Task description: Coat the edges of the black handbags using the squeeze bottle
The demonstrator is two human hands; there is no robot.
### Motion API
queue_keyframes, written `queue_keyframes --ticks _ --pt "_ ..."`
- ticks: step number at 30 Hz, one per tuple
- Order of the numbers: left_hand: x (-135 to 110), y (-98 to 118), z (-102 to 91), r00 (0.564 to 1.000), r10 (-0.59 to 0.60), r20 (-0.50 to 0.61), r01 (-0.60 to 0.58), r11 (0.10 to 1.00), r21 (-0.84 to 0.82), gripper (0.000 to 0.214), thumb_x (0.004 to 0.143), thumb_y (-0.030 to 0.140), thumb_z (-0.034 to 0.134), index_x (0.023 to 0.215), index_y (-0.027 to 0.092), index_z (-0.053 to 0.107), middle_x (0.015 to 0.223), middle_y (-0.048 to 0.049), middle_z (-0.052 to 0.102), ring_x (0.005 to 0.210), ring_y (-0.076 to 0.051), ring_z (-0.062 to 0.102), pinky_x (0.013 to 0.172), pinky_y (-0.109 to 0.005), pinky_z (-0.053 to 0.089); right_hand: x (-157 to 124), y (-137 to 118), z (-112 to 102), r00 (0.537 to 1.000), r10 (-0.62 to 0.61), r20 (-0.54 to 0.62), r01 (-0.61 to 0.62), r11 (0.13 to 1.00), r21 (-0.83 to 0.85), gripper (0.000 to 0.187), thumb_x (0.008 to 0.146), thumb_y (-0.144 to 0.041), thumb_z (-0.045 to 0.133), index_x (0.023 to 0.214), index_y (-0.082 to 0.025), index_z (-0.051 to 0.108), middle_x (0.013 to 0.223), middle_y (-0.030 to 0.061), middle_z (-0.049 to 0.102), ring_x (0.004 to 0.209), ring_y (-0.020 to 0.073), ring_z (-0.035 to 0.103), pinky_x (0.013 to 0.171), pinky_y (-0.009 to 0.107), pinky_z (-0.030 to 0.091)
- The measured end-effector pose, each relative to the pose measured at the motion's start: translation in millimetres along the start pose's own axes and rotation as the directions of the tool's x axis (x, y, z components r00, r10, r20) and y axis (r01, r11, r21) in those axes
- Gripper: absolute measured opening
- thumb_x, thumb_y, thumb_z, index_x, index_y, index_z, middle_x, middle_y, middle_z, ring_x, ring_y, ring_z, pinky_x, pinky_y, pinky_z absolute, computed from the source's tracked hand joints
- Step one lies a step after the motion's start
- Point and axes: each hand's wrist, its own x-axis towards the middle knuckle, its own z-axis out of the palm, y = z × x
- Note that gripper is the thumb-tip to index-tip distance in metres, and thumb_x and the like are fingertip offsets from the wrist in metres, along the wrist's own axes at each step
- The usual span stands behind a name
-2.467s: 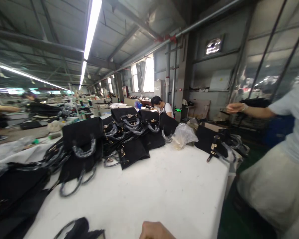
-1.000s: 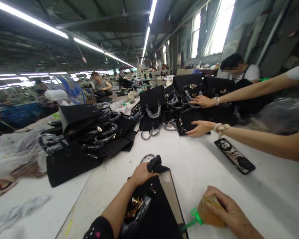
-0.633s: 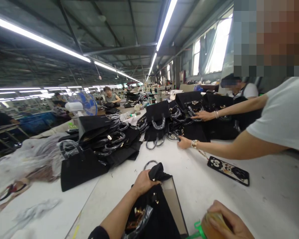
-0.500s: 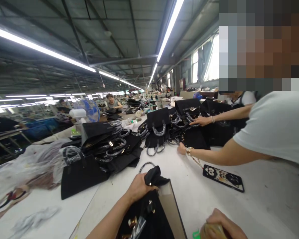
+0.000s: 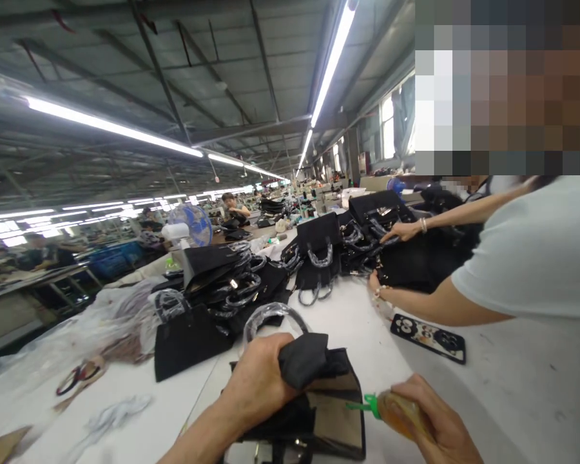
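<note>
on the table (image 5: 352, 322), left hand (image 5: 258, 381) grips black bag (image 5: 303, 359); right hand (image 5: 432, 422) holds bottle (image 5: 390, 411).

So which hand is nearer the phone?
Right. The right hand, holding a bottle, is close in front of the phone; the left hand, gripping a bag, is farther left.

On the near white counter (image 5: 512, 399) the left hand (image 5: 256, 386) grips the folded top of a black bag (image 5: 314, 422), the right hand (image 5: 439, 425) holds an amber bottle (image 5: 399, 412) with its green nozzle (image 5: 362, 406) at the bag's tan lining, and farther right a co-worker's hand (image 5: 401, 231) rests on piled bags (image 5: 321, 235).
</note>
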Motion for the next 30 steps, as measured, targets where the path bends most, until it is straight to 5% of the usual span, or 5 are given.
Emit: queue_keyframes --ticks 5,20,30 --pt "-15 -5 27.7 0.998 0.017 0.055 -0.019 0.999 0.029 0.022 0.072 0.033 0.083 0.071 0.021 0.064 0.071 0.0007 0.068 0.068 -0.018 0.06 0.062 -0.029 0.034 0 -5 -13 0.999 -0.039 0.018 0.04 0.999 -0.034 0.014 0.11 -0.036 0.061 0.111 -0.034 0.076 0.088 0.0012 0.073 0.075 0.021 0.073 0.066 0.028 0.059" --pt "26 13 39.4 0.989 0.116 0.089 -0.133 0.966 0.222 0.026 0.083 0.046 0.08 0.087 0.02 0.076 0.082 -0.0069 0.078 0.074 -0.024 0.07 0.064 -0.031 0.037 -11 27 -18 0.998 0.056 -0.031 -0.059 0.993 -0.107 0.018 0.107 -0.046 0.069 0.102 -0.03 0.077 0.084 0.0013 0.069 0.072 0.022 0.068 0.064 0.034 0.053" --pt "30 7 43.1 0.99 0.119 0.081 -0.136 0.961 0.241 0.033 0.083 0.052 0.082 0.09 0.02 0.077 0.086 -0.0089 0.08 0.083 -0.029 0.075 0.067 -0.033 0.042 -11 35 -23 0.993 0.088 0.082 -0.08 0.992 -0.095 0.022 0.106 -0.049 0.07 0.102 -0.03 0.08 0.083 0.0013 0.068 0.07 0.0218 0.067 0.063 0.034 0.052"
